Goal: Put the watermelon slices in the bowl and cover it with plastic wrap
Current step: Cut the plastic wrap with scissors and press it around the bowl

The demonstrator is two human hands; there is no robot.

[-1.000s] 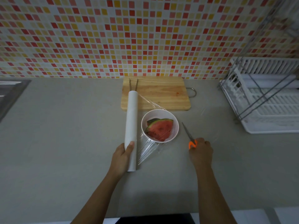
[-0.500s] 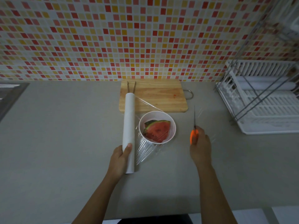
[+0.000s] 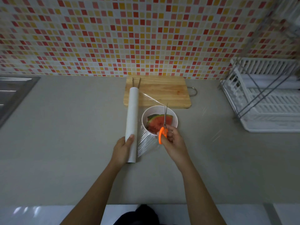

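Right hand (image 3: 174, 141) hides bowl's (image 3: 146, 116) near rim (scissors (image 3: 164, 125) gripped).

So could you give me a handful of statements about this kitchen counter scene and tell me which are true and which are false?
1. The watermelon lies in the bowl. True.
2. The left hand rests on the plastic wrap roll. True.
3. The right hand holds a knife. False: it holds scissors with orange handles, blades pointing away over the bowl.
4. The bowl stands on the cutting board. False: it stands on the counter, just in front of the board.
5. The dish rack is on the right side of the counter. True.
6. The plastic wrap roll stands upright. False: it lies flat, left of the bowl.
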